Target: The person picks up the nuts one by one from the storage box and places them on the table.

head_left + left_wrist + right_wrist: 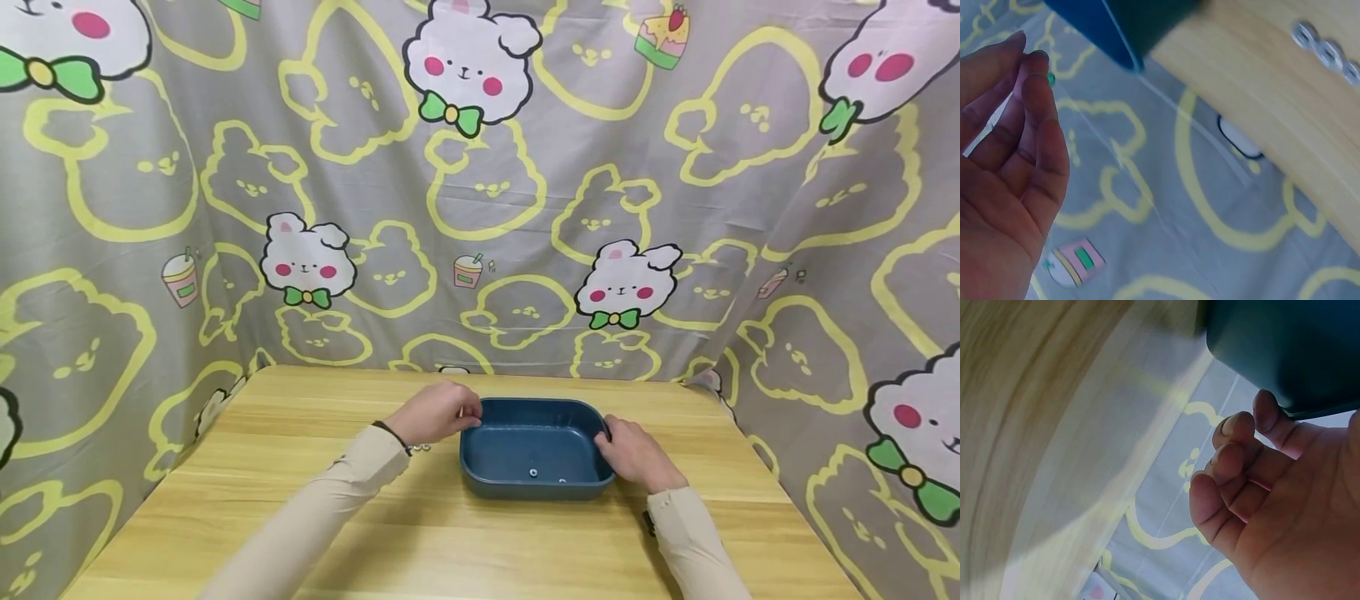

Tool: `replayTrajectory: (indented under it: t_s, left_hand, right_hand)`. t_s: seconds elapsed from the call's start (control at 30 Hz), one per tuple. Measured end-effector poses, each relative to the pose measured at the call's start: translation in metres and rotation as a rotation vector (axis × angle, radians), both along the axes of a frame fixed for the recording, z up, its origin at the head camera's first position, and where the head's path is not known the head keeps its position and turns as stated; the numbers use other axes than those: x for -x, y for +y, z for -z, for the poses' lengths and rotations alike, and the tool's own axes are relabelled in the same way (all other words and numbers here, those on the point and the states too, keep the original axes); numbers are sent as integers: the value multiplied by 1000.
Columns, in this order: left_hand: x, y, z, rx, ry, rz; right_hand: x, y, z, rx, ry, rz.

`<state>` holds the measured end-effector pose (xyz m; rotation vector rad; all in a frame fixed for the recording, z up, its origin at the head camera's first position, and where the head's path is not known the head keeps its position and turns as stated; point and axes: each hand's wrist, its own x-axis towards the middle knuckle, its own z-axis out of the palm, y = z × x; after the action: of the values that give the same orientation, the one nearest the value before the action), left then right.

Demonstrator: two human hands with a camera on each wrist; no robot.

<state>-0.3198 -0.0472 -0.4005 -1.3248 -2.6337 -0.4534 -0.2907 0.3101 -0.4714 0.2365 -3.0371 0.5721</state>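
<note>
A dark blue plastic basin (536, 492) with rounded corners sits on the wooden table. On its floor lie two small metal nuts, one whitish nut (533, 472) and one partly hidden by the front wall. My right hand (643, 454) grips the basin's right rim, thumb over the inner side and fingers outside. Above the left rim is my left hand (438, 412), its thumb and forefinger tips brought together; I cannot tell whether something small is between them. Beneath that hand, silver nuts (1330, 55) lie in a row on the tabletop, left of the basin.
The light wooden table (450, 550) reaches back to a grey curtain (480, 333) printed with cartoon rabbits, which also hangs along both sides. The basin stands right of the table's middle.
</note>
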Motion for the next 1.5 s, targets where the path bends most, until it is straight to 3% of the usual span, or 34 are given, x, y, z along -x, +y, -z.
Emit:
replayTrajectory:
  t_s: [0.4, 0.63, 0.87, 1.13, 1.3, 1.5]
  left_hand:
    - [-14, 55, 32, 128, 17, 31]
    - [-18, 76, 46, 155, -15, 0]
    - [-21, 87, 50, 155, -95, -15]
    - [-11, 93, 59, 140, -197, 5]
    - [-7, 96, 62, 123, -251, 35]
    - [-7, 96, 71, 132, -252, 51]
  right_hand:
    - [-2, 1, 4, 6, 20, -2]
    - [-1, 0, 3, -2, 50, 0]
    - [-1, -1, 1, -46, 66, 20]
    - [-4, -2, -1, -178, 92, 48]
    - [-5, -1, 0, -201, 103, 62]
    - [-5, -3, 3, -200, 114, 58]
